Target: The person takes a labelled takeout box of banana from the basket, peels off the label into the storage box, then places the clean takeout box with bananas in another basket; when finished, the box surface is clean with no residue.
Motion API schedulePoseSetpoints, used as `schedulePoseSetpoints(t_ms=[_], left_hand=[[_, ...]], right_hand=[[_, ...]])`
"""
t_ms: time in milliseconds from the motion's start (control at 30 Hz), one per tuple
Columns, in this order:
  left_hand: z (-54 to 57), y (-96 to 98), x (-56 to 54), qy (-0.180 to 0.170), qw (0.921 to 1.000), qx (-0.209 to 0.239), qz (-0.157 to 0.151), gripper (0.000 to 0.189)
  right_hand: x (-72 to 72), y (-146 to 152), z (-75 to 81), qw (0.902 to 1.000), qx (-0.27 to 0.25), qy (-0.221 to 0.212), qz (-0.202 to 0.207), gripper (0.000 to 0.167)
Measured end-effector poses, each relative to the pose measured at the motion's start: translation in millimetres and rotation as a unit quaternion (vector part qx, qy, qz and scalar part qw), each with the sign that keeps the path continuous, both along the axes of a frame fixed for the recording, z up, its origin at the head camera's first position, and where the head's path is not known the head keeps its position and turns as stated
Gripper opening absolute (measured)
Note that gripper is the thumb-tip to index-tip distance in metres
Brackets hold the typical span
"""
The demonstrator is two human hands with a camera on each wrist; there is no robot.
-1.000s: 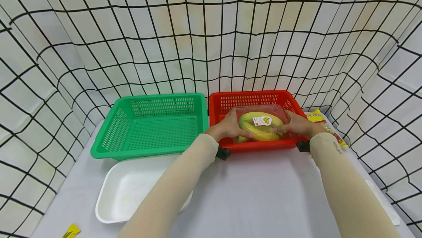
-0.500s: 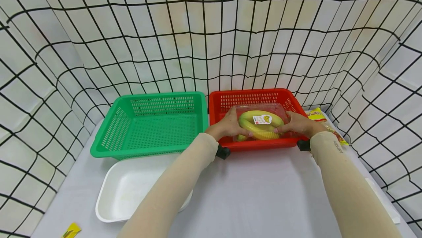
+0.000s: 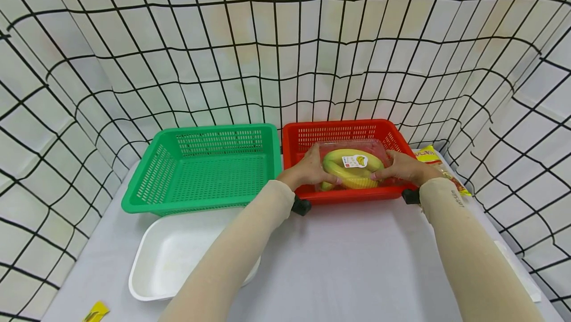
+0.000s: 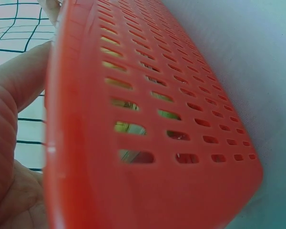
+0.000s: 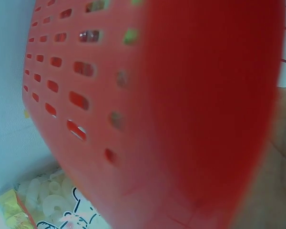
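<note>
A clear plastic pack of bananas (image 3: 355, 161), with a white label on top, lies inside the red basket (image 3: 343, 197) in the head view. My left hand (image 3: 311, 169) grips the pack's left side, its thumb along the front. On the opposite side my right hand (image 3: 403, 169) holds the pack, thumb also toward the front. Both wrists cross over the basket's front rim. In the left wrist view the basket's slotted wall (image 4: 157, 109) hides most of the pack, and only part of the left hand (image 4: 9, 124) shows. The right wrist view is likewise mostly basket wall (image 5: 109, 86).
A green basket (image 3: 205, 178) stands left of the red one. In front of it is a white tray (image 3: 165, 257), partly behind my left sleeve. A yellow snack bag (image 3: 428, 157) lies right of the red basket. A small yellow packet (image 3: 96, 311) lies at front left. Black netting surrounds the table.
</note>
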State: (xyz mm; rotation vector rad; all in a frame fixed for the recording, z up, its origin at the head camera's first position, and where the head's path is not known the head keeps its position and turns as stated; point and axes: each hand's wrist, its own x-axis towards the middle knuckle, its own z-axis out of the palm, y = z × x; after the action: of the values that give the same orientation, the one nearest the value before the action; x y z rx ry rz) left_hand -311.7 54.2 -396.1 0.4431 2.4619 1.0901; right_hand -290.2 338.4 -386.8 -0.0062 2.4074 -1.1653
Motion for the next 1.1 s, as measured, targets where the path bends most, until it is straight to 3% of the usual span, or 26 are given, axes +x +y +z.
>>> schedulePoseSetpoints(t_ms=[467, 1100], left_hand=[[-1.2, -0.5, 0.7, 0.009, 0.9999, 0.004, -0.004, 0.125], [-2.1, -0.4, 1.1, 0.015, 0.9996, 0.022, 0.002, 0.125]], right_hand=[[0.7, -1.0, 1.3, 0.9998, 0.018, 0.007, 0.001, 0.09], [0.7, 2.1, 0.3, 0.9998, 0.002, 0.01, -0.018, 0.089]])
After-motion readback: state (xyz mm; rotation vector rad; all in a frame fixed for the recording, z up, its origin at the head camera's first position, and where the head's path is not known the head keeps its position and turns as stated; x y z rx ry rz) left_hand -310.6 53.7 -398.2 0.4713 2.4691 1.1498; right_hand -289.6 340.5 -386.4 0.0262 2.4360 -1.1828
